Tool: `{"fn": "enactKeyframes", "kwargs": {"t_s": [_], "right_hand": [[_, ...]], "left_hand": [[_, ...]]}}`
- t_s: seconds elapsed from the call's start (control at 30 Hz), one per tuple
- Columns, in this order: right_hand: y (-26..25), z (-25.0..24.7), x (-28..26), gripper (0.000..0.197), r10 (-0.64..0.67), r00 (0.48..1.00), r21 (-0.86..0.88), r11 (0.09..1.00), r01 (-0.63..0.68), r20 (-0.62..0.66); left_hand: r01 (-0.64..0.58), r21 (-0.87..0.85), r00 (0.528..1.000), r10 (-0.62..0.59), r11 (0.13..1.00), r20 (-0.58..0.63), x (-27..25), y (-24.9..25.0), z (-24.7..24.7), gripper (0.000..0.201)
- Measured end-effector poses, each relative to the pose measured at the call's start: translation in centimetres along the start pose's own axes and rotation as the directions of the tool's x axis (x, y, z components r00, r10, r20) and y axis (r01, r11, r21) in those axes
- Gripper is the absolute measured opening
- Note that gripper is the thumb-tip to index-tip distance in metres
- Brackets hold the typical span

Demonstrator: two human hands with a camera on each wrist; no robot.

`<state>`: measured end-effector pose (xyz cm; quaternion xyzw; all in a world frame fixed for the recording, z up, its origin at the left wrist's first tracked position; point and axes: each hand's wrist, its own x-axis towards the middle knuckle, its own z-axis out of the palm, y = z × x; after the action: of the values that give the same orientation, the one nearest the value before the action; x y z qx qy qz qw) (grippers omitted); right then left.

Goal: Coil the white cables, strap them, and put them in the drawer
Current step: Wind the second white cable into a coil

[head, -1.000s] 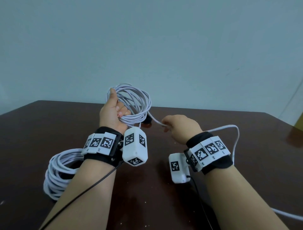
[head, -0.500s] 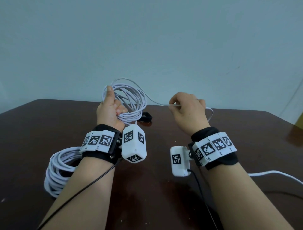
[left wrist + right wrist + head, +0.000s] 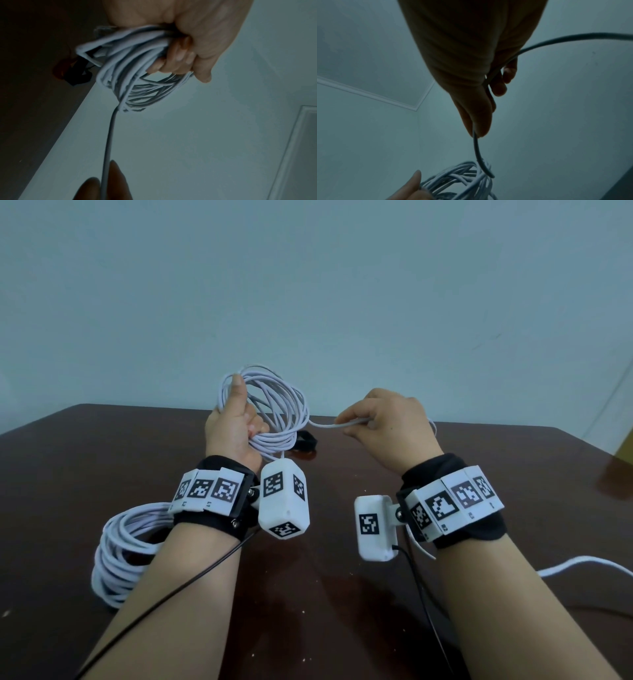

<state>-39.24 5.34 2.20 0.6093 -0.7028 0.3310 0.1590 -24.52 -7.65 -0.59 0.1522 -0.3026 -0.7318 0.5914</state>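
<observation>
Second coil (image 3: 116,556) partly behind forearm

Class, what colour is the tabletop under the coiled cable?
Dark reddish brown tabletop, clearest in the head view.

No words, brands or labels can be read. The white wristband blocks (image 3: 209,490) and (image 3: 455,502) and the two wrist cameras (image 3: 283,503) and (image 3: 376,527) carry only black-and-white square code markers. Tiny digits sit under the wristband markers, too small to make out.
</observation>
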Motion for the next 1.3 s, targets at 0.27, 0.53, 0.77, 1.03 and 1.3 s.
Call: {"fn": "enactKeyframes", "kwargs": {"t_s": [0.27, 0.53, 0.77, 1.03, 1.3], "right_hand": [[-0.6, -0.6, 0.1, 0.01, -0.024, 0.993, -0.093, 0.995, 0.034, 0.112], [-1.5, -0.8, -0.1, 0.015, -0.068, 0.962, 0.065, 0.996, 0.053, 0.265], [-1.9, -0.6, -0.4, 0.02, -0.116, 0.963, 0.192, 0.979, 0.069, 0.242], [-1.7, -0.6, -0.2, 0.015, -0.113, 0.981, 0.221, 0.972, 0.077, 0.156], [-1.6, -0.6, -0.2, 0.027, -0.035, 0.997, 0.244, 0.97, 0.017, 0.069]], "left_hand": [[-0.053, 0.179, 0.997, 0.042, 0.982, 0.064, -0.4, -0.2, 0.3, 0.027], [-0.191, 0.403, 0.977, 0.133, 0.895, 0.168, -0.9, -1.1, 1.1, 0.022], [-0.189, 0.536, 0.961, 0.041, 0.823, 0.275, -1.7, -1.5, 1.5, 0.015], [-0.233, 0.621, 0.929, -0.018, 0.748, 0.37, -2.6, -1.6, 1.9, 0.012], [-0.274, 0.681, 0.899, -0.071, 0.679, 0.432, -2.8, -1.7, 2.0, 0.033]]}}
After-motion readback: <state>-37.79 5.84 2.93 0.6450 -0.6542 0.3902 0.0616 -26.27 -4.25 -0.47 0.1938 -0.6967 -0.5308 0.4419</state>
